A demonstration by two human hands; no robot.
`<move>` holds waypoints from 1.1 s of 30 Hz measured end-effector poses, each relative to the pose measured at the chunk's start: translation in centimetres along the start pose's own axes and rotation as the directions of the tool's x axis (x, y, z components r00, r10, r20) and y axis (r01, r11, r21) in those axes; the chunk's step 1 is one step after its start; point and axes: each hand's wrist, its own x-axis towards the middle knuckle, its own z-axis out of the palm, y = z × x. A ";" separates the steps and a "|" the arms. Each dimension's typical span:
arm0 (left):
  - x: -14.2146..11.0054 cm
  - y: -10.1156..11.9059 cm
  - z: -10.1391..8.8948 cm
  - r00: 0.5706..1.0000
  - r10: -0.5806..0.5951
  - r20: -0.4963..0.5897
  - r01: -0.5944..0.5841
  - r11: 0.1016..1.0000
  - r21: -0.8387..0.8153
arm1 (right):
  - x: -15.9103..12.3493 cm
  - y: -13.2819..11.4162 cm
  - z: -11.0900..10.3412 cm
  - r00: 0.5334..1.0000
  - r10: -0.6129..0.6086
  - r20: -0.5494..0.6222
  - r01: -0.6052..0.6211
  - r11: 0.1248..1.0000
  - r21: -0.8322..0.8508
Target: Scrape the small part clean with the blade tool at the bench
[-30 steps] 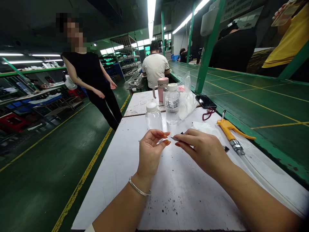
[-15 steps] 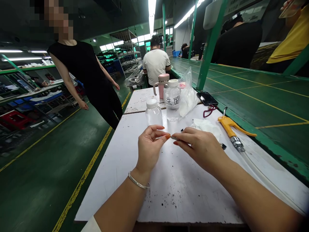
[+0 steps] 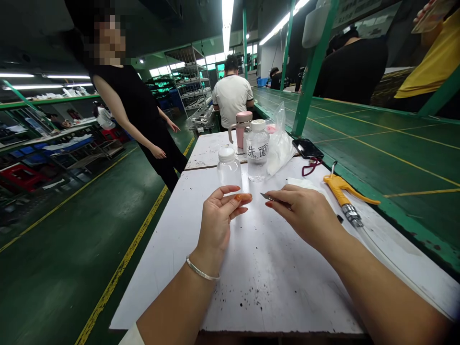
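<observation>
My right hand (image 3: pixel 305 211) grips a small knife (image 3: pixel 265 196) between thumb and fingers; its pointed metal blade sticks out toward the left, and the rest is hidden in the fingers. Facing it, a short gap away, is my left hand (image 3: pixel 219 215), thumb pressed on the index finger. Whatever it pinches, if anything, is hidden or too small to make out. Both hands are over the white table (image 3: pixel 179 268). Just beyond the left hand stands a clear jar (image 3: pixel 229 167) with a white lid, beside a ribbed clear bottle (image 3: pixel 257 158) with black writing.
A yellow air gun (image 3: pixel 339 189) with a hose lies at the right, near a phone (image 3: pixel 307 147) and a dark red loop (image 3: pixel 312 166). A pink mug (image 3: pixel 241 132) and plastic bag (image 3: pixel 280 148) stand behind. Dark specks (image 3: pixel 247 302) dot the table. A person (image 3: pixel 132 105) is at the left.
My hands have moved apart; the blade tip, close to the left fingertips before, now shows clear of them. The person in black at the left has shifted to the right.
</observation>
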 end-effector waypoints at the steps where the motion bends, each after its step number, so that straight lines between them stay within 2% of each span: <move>1: -0.1 0.0 0.1 1.000 0.001 0.008 -0.001 1.000 0.002 | 0.0 0.0 0.0 1.000 0.006 0.005 -0.006 1.000 0.002; 10: -0.7 0.3 0.4 0.998 0.023 0.050 -0.024 1.000 0.011 | 0.1 0.1 0.3 1.000 0.012 0.024 -0.011 1.000 -0.014; 15: -0.9 0.5 0.4 0.990 0.036 0.134 -0.035 0.999 -0.007 | 0.1 0.2 0.3 0.999 0.018 0.029 -0.018 1.000 -0.004; 20: -0.9 0.5 0.4 0.990 0.025 0.142 -0.009 0.993 -0.117 | 0.1 0.1 0.2 1.000 0.018 0.008 -0.019 0.998 0.064; 27: -0.5 0.1 0.3 0.986 -0.050 0.157 0.084 0.973 -0.217 | -0.2 -0.5 -0.1 0.994 -0.048 -0.096 0.070 0.968 0.240; 33: -0.5 0.0 0.4 0.982 -0.059 0.182 0.093 0.978 -0.186 | -0.5 -1.0 -0.1 0.977 -0.129 -0.171 0.169 0.954 0.248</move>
